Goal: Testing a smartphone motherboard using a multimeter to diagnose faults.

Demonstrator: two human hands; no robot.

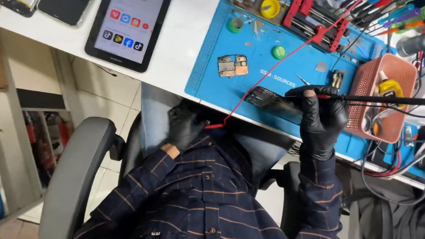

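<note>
- Gloves, black ones, cover both of the person's hands; the sleeves are dark plaid with orange lines.
- Right hand point(321, 114) is raised at the near edge of the blue work mat point(210, 62), its fingers point(314, 93) wrapped tight round a thin black probe point(385, 100) that runs off level to the right.
- Probe tip sits over a dark opened phone point(267, 98) lying on the mat's near edge, just left of that hand; whether it touches I cannot tell.
- Red lead point(272, 69) trails from near the left hand up across the mat to the red clamps point(317, 19) at the back.
- Left hand point(186, 125) rests low at the desk's edge, against the person's chest, fingers curled loosely; the red lead's end lies just beside it, and I cannot tell if it is gripped.
- Small circuit board point(233, 66) lies bare on the mat, well apart from both hands.
- Pink mesh basket point(367, 83) stands right of the right hand, a yellow bottle point(389, 88) inside.
- Tablet point(129, 25) with a lit screen lies on the white desk point(187, 32), left of the mat.
</note>
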